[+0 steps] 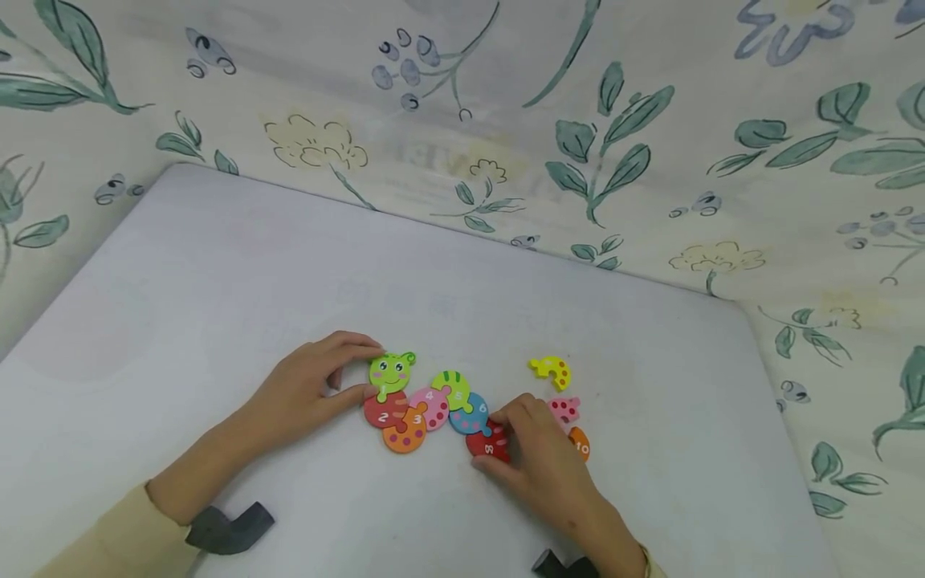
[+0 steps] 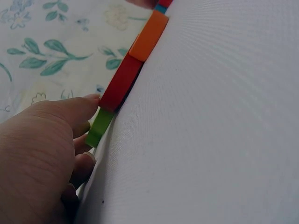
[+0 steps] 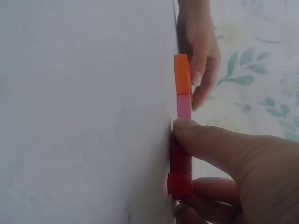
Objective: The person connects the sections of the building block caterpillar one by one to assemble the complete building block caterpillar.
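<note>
A jigsaw caterpillar of numbered pieces lies on the white tabletop. My left hand (image 1: pixel 311 385) holds its green smiling head piece (image 1: pixel 390 372), index finger at the top edge and thumb by the join with the red 2 piece (image 1: pixel 381 411). From there run an orange 3 piece (image 1: pixel 404 434), a pink 4 piece (image 1: pixel 434 411), a green 5 piece (image 1: pixel 454 388) and a blue 6 piece (image 1: pixel 468 416). My right hand (image 1: pixel 545 453) pinches a red 8 piece (image 1: pixel 486 445) against the blue one; its fingers partly cover it. The right wrist view shows that red piece (image 3: pixel 180 184) edge-on.
Right of my right hand lie a loose yellow piece (image 1: pixel 553 370), a pink spotted piece (image 1: pixel 565 409) and an orange 10 piece (image 1: pixel 580 443), the last two partly hidden. A floral cloth (image 1: pixel 462 120) borders the table's far edge. Dark wrist mounts (image 1: pixel 230 530) sit near both wrists.
</note>
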`<control>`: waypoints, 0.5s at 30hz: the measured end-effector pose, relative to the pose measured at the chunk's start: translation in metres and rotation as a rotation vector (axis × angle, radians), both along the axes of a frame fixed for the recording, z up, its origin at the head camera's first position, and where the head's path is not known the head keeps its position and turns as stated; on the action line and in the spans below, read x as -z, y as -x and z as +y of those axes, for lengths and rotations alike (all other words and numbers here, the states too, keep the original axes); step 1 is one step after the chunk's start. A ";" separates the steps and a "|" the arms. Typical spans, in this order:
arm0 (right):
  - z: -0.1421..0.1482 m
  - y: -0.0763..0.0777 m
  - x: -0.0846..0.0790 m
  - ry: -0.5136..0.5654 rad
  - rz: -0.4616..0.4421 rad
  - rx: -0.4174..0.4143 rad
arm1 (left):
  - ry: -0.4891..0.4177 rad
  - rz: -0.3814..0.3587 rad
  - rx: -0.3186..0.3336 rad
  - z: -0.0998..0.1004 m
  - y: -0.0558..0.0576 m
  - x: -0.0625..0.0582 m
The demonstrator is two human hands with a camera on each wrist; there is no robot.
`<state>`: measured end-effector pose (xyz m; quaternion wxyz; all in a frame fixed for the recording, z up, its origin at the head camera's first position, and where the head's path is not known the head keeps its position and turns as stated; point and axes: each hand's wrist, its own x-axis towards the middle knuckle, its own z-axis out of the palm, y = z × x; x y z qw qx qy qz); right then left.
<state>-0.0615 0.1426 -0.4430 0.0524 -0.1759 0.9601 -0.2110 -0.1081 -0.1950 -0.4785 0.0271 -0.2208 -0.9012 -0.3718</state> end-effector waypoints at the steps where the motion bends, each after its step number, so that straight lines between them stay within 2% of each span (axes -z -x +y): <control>1: 0.000 0.000 0.000 0.002 -0.002 0.002 | -0.001 0.002 0.001 0.000 0.000 0.000; 11: 0.001 0.001 -0.001 -0.029 -0.023 0.008 | -0.003 0.004 0.004 0.000 0.000 0.000; 15: 0.004 0.001 -0.006 -0.071 -0.064 -0.036 | 0.000 -0.001 0.000 0.000 -0.001 0.000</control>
